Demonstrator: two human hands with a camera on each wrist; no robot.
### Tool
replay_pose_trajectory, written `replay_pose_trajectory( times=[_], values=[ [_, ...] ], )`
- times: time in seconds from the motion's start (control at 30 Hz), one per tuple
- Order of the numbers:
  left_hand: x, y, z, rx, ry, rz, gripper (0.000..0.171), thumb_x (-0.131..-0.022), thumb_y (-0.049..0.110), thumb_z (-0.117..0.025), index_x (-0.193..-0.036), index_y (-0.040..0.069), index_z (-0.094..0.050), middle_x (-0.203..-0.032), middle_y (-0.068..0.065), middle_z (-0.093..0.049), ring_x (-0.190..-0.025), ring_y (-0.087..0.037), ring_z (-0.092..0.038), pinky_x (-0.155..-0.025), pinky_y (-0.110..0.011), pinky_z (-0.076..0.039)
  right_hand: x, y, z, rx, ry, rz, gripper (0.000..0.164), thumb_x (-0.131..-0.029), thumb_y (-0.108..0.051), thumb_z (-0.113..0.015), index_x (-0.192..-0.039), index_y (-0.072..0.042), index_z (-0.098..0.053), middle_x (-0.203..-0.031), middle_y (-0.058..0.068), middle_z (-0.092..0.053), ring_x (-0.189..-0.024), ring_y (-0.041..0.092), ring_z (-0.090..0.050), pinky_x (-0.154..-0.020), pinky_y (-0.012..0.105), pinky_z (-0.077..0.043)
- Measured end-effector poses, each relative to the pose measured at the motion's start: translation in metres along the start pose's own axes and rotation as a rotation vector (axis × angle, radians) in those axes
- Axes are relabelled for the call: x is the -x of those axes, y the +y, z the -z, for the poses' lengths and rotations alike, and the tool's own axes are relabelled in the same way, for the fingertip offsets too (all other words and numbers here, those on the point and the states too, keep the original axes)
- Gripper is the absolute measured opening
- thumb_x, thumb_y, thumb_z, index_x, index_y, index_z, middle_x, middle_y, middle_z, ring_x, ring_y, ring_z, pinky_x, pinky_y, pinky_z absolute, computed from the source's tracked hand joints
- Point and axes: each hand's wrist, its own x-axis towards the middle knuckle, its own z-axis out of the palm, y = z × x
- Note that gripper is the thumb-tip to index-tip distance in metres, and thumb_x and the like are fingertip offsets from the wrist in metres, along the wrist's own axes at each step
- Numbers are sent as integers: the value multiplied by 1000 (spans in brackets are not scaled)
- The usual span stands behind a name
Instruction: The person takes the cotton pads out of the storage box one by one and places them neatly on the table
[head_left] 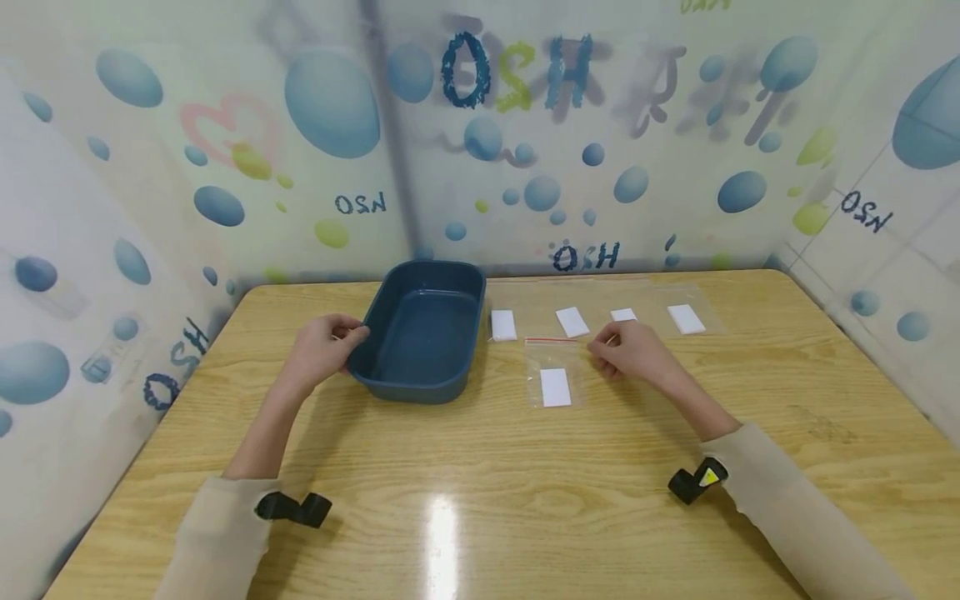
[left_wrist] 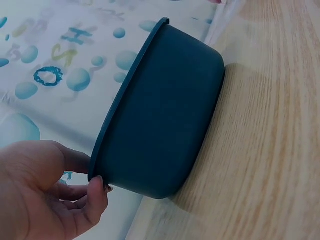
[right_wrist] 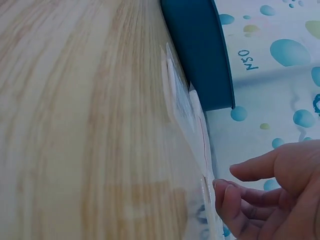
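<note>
At the back of the table stands a dark blue plastic basin (head_left: pixel 416 392), a rounded rectangle with nothing inside. My left hand (head_left: pixel 321 352) pinches its rim at the left side; the left wrist view shows the fingers (left_wrist: pixel 95 200) at the rim's corner. To the basin's right lies a clear zip bag (head_left: pixel 534 379) with a red seal line and a white card (head_left: pixel 556 387) in it. Beside that bag's upper right corner is my right hand (head_left: pixel 630 350), fingers bent and thumb apart from them. Nothing shows between them in the right wrist view.
Behind the front bag, several more clear bags with white cards (head_left: pixel 686 319) lie in a row along the table's back edge. The wooden table (head_left: pixel 525 492) meets a wall (head_left: pixel 525 167) printed with blue bubbles. Black wrist cameras (head_left: pixel 292 508) sit on both sleeves.
</note>
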Motion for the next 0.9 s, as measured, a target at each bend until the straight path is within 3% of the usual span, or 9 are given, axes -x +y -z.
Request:
replay_pose_trajectory(
  times=[0.13, 0.3, 0.47, 0.7, 0.9],
  values=[
    [2, 3, 1, 0, 13, 7, 52, -106, 31, -50, -138, -10, -49, -121, -30, -58, -86, -31, -63, -72, -42, -60, 0, -1, 2, 22, 13, 6, 22, -101, -16, -61, -103, 6, -66, -76, 12, -66, -64, 19, -61, -60, 30, -56],
    [2, 7, 1, -40, 63, -15, 51, -107, 28, -48, -139, -11, -48, -125, -31, -54, -108, -42, -57, -84, -48, -55, 2, -3, 5, 45, 32, 19, 23, -101, -17, -62, -106, 6, -66, -81, 13, -67, -67, 21, -62, -60, 29, -54],
    [1, 12, 0, -64, 117, -57, 47, -106, 26, -49, -133, -12, -54, -123, -31, -57, -109, -46, -58, -91, -55, -50, 3, -3, 9, 44, 41, 46, 24, -102, -17, -61, -109, 6, -66, -85, 15, -68, -69, 23, -62, -59, 28, -52],
    [3, 20, -2, -95, 160, -101, 42, -106, 25, -52, -129, -10, -58, -123, -28, -58, -110, -44, -59, -91, -55, -51, 6, -1, 12, 40, 37, 107, 23, -102, -16, -60, -109, 5, -67, -90, 15, -68, -75, 26, -64, -62, 29, -53],
    [7, 31, -7, -102, 159, -134, 42, -105, 26, -54, -128, -9, -58, -124, -27, -57, -110, -42, -59, -91, -54, -52, 11, -3, 14, 28, 74, 192, 26, -103, -18, -59, -115, 4, -65, -103, 17, -67, -87, 30, -66, -71, 30, -55]
  ],
)
